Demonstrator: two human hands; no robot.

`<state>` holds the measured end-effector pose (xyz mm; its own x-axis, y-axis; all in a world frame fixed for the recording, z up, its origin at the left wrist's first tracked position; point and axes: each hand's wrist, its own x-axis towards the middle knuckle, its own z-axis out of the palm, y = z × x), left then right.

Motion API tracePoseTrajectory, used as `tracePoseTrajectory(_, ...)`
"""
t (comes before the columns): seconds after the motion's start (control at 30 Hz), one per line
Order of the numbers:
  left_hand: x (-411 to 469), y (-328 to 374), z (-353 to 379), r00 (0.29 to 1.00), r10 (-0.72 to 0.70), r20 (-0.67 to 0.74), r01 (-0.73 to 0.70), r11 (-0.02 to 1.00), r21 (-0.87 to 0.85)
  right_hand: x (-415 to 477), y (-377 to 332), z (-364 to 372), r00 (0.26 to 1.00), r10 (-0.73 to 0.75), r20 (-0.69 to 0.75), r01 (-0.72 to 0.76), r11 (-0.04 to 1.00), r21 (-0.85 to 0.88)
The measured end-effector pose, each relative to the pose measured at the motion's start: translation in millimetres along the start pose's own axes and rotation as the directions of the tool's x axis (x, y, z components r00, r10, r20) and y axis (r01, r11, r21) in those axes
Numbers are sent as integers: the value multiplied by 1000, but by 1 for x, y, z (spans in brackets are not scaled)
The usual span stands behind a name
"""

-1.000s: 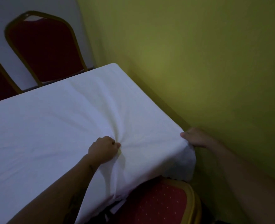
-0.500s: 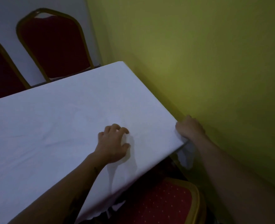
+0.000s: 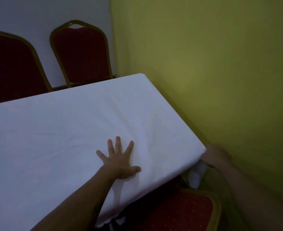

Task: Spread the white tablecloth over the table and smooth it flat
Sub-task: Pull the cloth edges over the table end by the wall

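Got white tablecloth [image 3: 54, 139] spread across tabletop, draped over near edge, so mostly done, reckon. Pressing it flat with left hand [image 3: 119, 160], fingers splayed wide. Gripping corner by green wall [image 3: 220, 64] with right hand [image 3: 215, 157]. Left to smooth out: soft creases [image 3: 134, 124] just ahead of left hand.

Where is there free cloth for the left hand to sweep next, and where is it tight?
Free: the tablecloth left of the left hand, and ahead of it up to the far edge by the two chairs. Tight: the near right corner, where the right hand grips its edge beside the yellow wall.
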<state>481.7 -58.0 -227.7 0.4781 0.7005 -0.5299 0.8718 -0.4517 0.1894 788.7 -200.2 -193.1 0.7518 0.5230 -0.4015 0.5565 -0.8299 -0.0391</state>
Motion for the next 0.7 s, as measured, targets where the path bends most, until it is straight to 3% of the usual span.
tracePoseTrajectory(0.13, -3, -15, -24, 995, 92, 26, -89, 990, -112, -30, -33, -7, 996, -82, -47, 79, 995, -60)
tracePoseTrajectory(0.3, -36, -43, -48, 995, 93, -38, -101, 911, -400, -67, -77, -16, 954, -275, 119, 272, 961, 44)
tracePoseTrajectory(0.47, -78, -72, -64, 999, 38, -32, -47, 936, -348, -109, -101, -28, 894, -410, 181, 399, 912, 97)
tracePoseTrajectory(0.7, -148, -90, -88, 984, -30, -175, -39, 924, -381, -160, -102, -46, 846, -503, 175, 492, 864, 105)
